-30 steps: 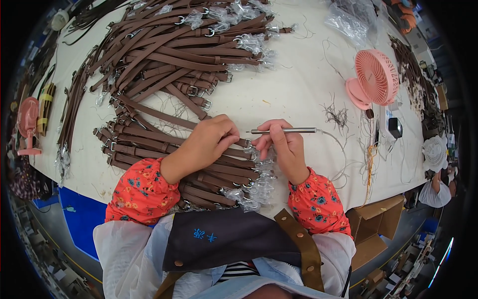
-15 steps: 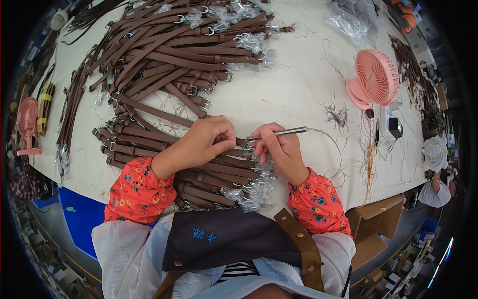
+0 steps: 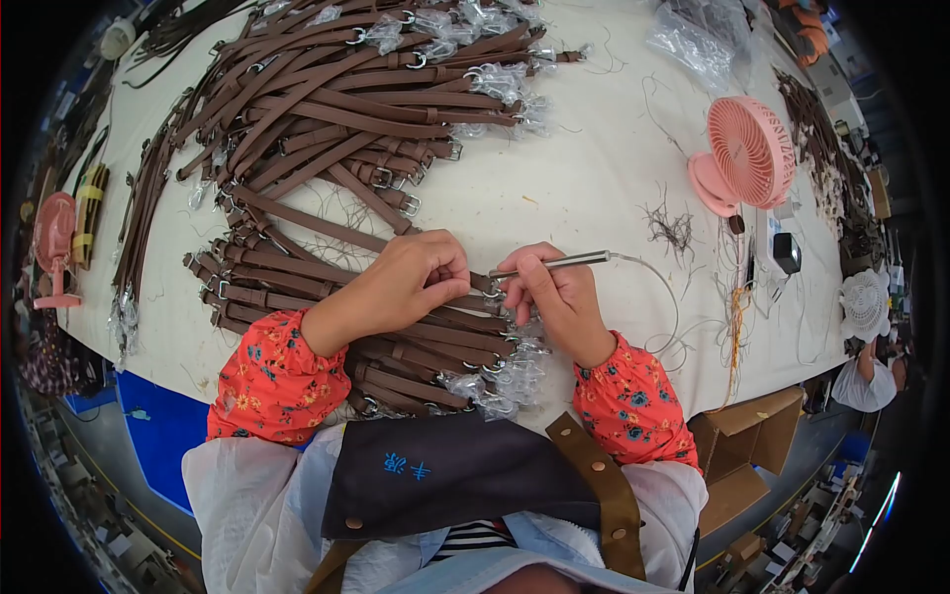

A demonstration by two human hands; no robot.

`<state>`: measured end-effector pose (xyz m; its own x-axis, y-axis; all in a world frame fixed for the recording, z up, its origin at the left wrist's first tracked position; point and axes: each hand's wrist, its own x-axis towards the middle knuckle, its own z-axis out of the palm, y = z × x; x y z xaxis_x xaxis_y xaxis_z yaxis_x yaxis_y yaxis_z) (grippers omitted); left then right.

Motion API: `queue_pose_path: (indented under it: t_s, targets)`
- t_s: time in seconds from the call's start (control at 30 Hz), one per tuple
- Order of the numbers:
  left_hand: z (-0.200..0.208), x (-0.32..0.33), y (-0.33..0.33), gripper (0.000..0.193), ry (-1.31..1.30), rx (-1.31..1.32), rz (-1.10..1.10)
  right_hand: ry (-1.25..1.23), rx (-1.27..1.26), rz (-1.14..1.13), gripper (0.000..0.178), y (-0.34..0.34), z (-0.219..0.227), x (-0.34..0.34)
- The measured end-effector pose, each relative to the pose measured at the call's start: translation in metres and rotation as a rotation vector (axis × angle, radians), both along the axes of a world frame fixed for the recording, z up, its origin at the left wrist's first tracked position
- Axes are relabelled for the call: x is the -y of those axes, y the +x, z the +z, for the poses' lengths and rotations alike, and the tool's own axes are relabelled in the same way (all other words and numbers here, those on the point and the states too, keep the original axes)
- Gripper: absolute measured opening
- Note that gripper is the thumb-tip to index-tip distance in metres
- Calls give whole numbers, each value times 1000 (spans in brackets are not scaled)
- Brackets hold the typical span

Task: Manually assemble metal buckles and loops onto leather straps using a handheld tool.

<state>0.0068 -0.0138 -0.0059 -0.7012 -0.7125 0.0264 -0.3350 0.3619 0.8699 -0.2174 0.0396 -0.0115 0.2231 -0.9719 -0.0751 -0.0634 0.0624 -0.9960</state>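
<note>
Here, seen from above, the left hand [image 3: 401,287] is curled and presses down on a brown leather strap [image 3: 435,332] in the pile on the white table [image 3: 574,188]. The right hand [image 3: 554,297] grips a thin metal tool [image 3: 559,262] with a wire, its tip at the strap. A pink fan [image 3: 747,148] stands well apart
</note>
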Motion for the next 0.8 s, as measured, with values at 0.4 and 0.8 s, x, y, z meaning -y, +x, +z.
queue_pose_path:
  t_s: [0.4,0.8]
  targets:
    - [-1,0,0,9,-17,3,-10,-1,8,2,37,-1,-3,0]
    - [0,2,4,10,17,-8,-94,-1,28,5,36,-1,-2,-1]
